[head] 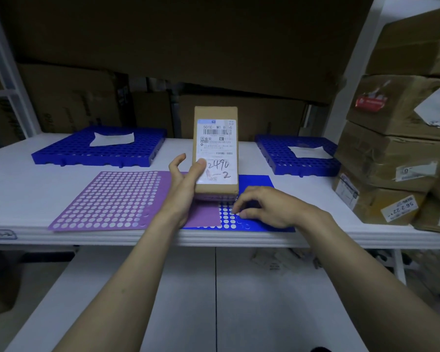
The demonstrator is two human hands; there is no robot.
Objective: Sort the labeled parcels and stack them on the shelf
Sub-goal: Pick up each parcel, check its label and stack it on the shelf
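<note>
A small brown cardboard parcel (215, 113) with a white shipping label, handwritten "2490 -2", stands upright over the white shelf (36, 174). My left hand (186, 184) grips its lower left side, thumb pressed on the label. My right hand (262, 208) rests with curled fingers on a blue sheet of round white stickers (254, 181), fingertips touching the dots near the parcel's base. A purple sticker sheet (112, 199) lies to the left, partly overlapping the blue one.
Two blue perforated plastic trays, one at the back left (74, 151) and one at the back right (280, 153), each carry a white paper. Stacked cardboard boxes (396, 138) crowd the shelf's right end. More cartons stand behind. A lower white shelf (188, 288) lies below.
</note>
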